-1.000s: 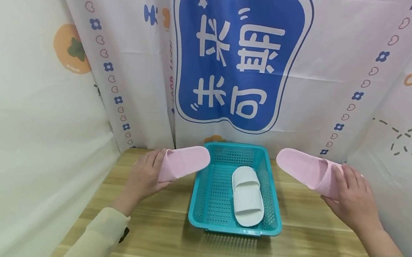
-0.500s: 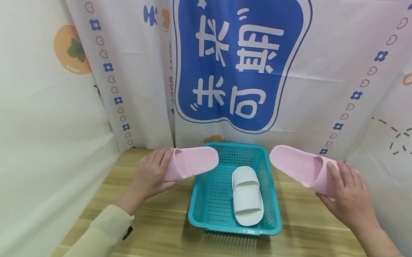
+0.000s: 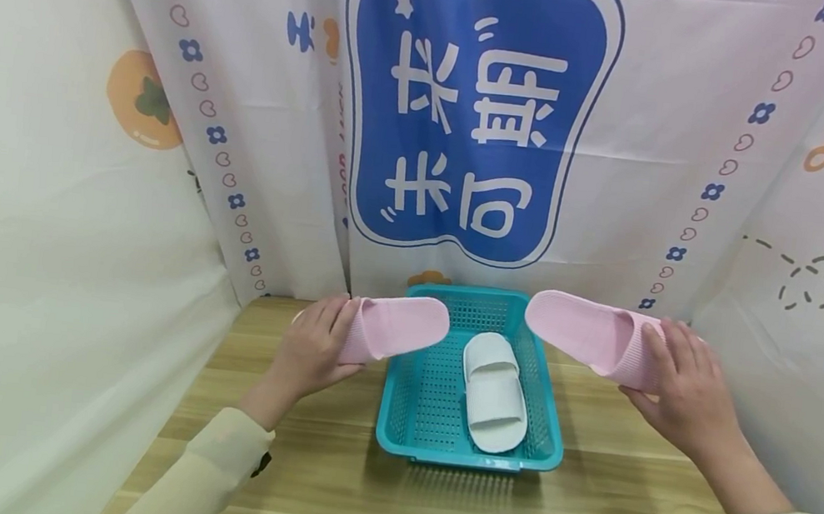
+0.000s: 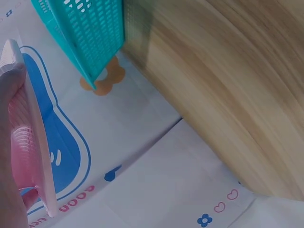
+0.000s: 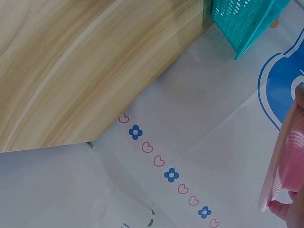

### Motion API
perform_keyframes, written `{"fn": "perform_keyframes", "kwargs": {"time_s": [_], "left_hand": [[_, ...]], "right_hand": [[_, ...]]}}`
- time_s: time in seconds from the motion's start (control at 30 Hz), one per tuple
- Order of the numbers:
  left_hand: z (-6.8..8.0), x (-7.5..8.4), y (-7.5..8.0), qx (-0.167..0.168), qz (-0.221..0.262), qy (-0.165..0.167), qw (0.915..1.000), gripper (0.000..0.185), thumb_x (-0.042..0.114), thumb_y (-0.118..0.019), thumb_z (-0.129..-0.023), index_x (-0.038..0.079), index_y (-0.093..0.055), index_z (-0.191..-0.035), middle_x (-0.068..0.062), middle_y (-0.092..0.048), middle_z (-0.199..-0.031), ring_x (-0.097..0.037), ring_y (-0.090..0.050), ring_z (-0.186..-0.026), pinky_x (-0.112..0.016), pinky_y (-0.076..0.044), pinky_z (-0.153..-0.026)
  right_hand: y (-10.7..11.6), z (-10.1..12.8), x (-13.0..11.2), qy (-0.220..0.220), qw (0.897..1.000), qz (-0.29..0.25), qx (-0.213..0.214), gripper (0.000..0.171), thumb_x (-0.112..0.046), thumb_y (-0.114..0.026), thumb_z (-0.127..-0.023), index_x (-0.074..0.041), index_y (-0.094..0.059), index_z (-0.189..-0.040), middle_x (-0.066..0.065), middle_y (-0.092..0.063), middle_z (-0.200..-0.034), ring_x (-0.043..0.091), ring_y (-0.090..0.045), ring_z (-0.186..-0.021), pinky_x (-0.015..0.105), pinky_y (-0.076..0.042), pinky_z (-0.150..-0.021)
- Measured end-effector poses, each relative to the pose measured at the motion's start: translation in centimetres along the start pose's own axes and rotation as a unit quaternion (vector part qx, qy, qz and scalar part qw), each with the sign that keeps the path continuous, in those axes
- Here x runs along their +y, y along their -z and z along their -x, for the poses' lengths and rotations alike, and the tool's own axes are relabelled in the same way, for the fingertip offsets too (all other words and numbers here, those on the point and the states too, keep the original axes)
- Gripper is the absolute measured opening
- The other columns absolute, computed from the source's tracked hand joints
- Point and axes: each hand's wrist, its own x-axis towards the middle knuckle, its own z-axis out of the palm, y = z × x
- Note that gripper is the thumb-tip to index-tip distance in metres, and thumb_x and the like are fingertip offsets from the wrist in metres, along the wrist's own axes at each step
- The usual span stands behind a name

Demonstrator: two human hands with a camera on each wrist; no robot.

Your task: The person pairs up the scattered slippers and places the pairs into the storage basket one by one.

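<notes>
My left hand (image 3: 313, 351) grips a pink slipper (image 3: 405, 326) by its strap end, and the slipper's bare sole reaches over the left rim of a teal basket (image 3: 392, 448). On the other side, my right hand (image 3: 691, 395) holds a second pink slipper (image 3: 578, 329) the same way, its tip over the basket's right edge. White slippers (image 3: 495, 396) lie in the right half of the basket, one strap behind the other. Each wrist view shows part of a pink slipper (image 4: 28, 137) at its outer edge, with fingers around it.
The basket stands on a wood-grain table (image 3: 312, 489) near its back edge. Printed white cloth (image 3: 630, 188) hangs behind the table and along both sides, close to the right forearm.
The left hand has moved right with its pink slipper, now over the basket's rim. The right hand has moved left with the other pink slipper. The basket and white slippers stay put.
</notes>
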Motion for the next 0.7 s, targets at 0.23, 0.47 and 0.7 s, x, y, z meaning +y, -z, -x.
{"fn": "perform_keyframes", "kwargs": {"time_s": [0.23, 0.47, 0.7], "left_hand": [[-0.2, 0.4, 0.0, 0.003, 0.005, -0.005, 1.0, 0.106, 0.053, -0.088, -0.057, -0.001, -0.044, -0.138, -0.022, -0.054, -0.126, -0.037, -0.055, -0.11, -0.051, -0.052, -0.089], [-0.4, 0.8, 0.0, 0.002, 0.001, -0.01, 1.0, 0.109, 0.054, -0.088, -0.058, -0.001, -0.042, -0.14, -0.023, -0.054, -0.129, -0.038, -0.055, -0.111, -0.052, -0.051, -0.088], [-0.9, 1.2, 0.1, 0.001, -0.002, -0.016, 0.9999, 0.105, 0.057, -0.084, -0.062, -0.001, -0.044, -0.139, -0.023, -0.054, -0.129, -0.038, -0.054, -0.111, -0.05, -0.052, -0.089]], "right_hand": [[-0.3, -0.3, -0.8, 0.01, 1.0, -0.011, 0.01, 0.079, -0.061, -0.035, -0.094, 0.006, -0.045, -0.135, 0.034, -0.045, -0.13, 0.055, -0.042, -0.116, 0.068, -0.035, -0.096], [-0.4, -0.4, -1.4, 0.008, 1.0, -0.011, -0.013, 0.078, -0.06, -0.033, -0.094, 0.005, -0.044, -0.136, 0.033, -0.044, -0.134, 0.053, -0.041, -0.118, 0.063, -0.031, -0.105], [-0.5, -0.9, -2.1, 0.021, 1.0, -0.008, -0.006, 0.076, -0.059, -0.033, -0.095, 0.003, -0.044, -0.137, 0.031, -0.043, -0.136, 0.052, -0.042, -0.118, 0.064, -0.032, -0.103]]}}
